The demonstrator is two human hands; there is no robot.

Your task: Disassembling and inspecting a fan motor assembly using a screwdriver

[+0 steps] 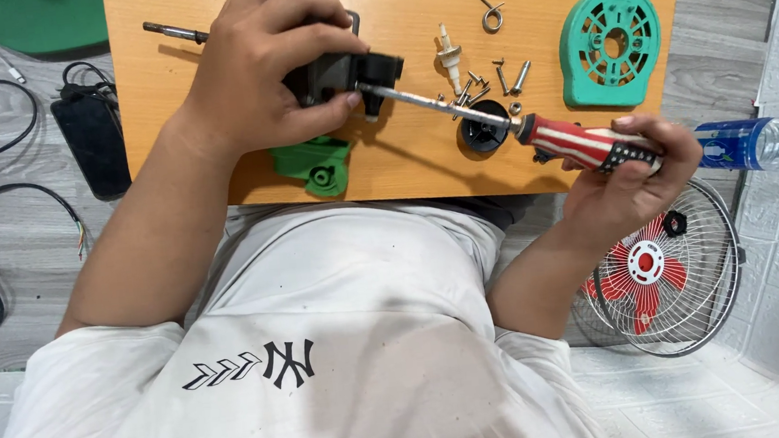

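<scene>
A screwdriver (532, 131) with a red, white and dark patterned handle lies almost level above the orange desk (422, 164), its long axis running from lower right to upper left, the steel tip meeting a black motor part (344, 74). The right hand (626, 179) wraps closed around the handle at the desk's near edge; the left hand (268, 65) clasps the black part from above. Loose screws (490, 83) lie just beyond the shaft. Near them sit a black round cap (483, 132), a green bracket (314, 164) and a teal vented cover (609, 45).
</scene>
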